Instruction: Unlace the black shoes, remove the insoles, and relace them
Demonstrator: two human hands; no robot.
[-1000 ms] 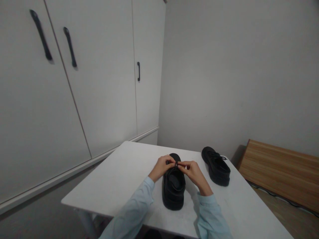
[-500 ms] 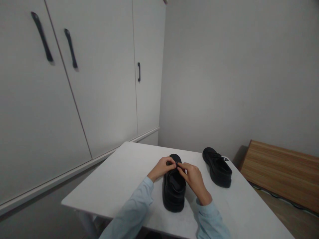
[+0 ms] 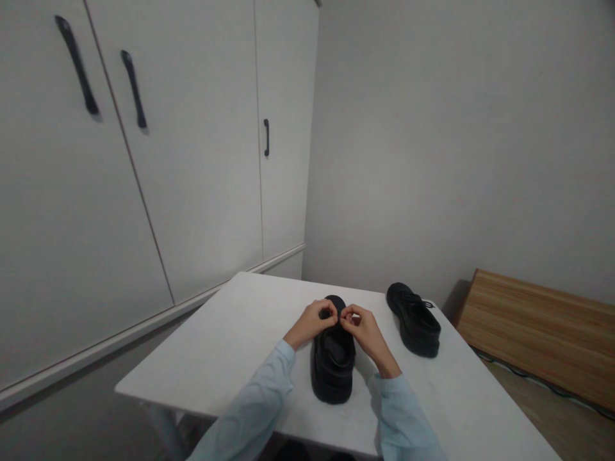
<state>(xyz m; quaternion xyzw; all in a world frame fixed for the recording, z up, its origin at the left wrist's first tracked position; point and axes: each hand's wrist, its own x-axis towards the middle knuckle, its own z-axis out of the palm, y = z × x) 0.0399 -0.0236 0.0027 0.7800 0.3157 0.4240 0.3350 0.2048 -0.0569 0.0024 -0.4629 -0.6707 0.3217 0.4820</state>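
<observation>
Two hands at work over a black lace-up shoe (image 3: 332,376), seen from where I stood in the room. The shoe sat upright on a white table (image 3: 202,346), near its front edge, heel toward the wearer of the pale blue sleeves (image 3: 269,390) and toe pointing away. The left hand (image 3: 310,323) reached in over the shoe's left side, thumb and forefinger drawn into a narrow pinch on the black lace (image 3: 339,319) above the opening. The right hand (image 3: 366,330) met it from the other side in a similar narrow pinch on the lace, the two sets of fingertips nearly touching; the lace's loops were too small to make out. To the right, well apart, a second black shoe (image 3: 417,326) stood upright by the table's far right corner, toe angled away and leftward, its lace ends showing over the opening. White cabinet doors (image 3: 192,160) with dark handles (image 3: 134,89) rose at left; a wood-grain panel (image 3: 538,326) leaned at right, beside a grey wall (image 3: 432,160).
</observation>
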